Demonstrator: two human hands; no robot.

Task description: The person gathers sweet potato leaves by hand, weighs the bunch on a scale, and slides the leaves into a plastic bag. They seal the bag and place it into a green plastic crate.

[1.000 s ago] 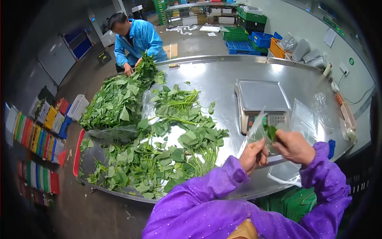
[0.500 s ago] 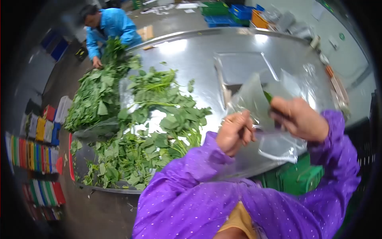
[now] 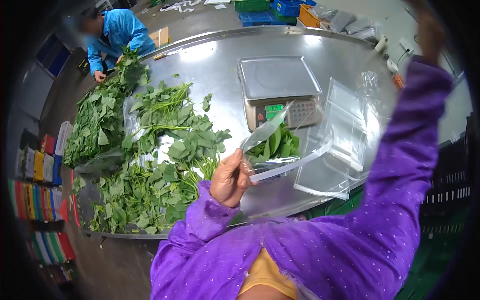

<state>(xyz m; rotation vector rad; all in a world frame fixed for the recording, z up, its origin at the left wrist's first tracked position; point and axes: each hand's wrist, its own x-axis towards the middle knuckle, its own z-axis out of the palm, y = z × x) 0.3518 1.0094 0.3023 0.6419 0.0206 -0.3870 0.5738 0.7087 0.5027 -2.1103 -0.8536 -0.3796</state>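
Observation:
My left hand [image 3: 230,180] pinches the rim of a clear plastic bag [image 3: 312,159] with a white band along its edge. Green leaves [image 3: 277,144] show inside the bag, which hangs in front of a digital scale [image 3: 278,79]. The bag covers part of the scale's lower front. Far off at the upper right, my right hand [image 3: 428,32] is raised, smeared and partly cut off by the frame, so its fingers do not show clearly. Loose leafy stems [image 3: 165,165] lie spread on the metal table [image 3: 220,70] to the left of my left hand.
More clear bags [image 3: 345,125] lie flat right of the scale. A large heap of leafy greens [image 3: 97,125] sits at the table's left end, where a person in blue [image 3: 125,32] handles stems. Crates [image 3: 287,7] stand beyond the far edge.
My right hand has left the bag and swung up to the far right. My left hand has moved left, still on the bag. The bag no longer hides the scale's display.

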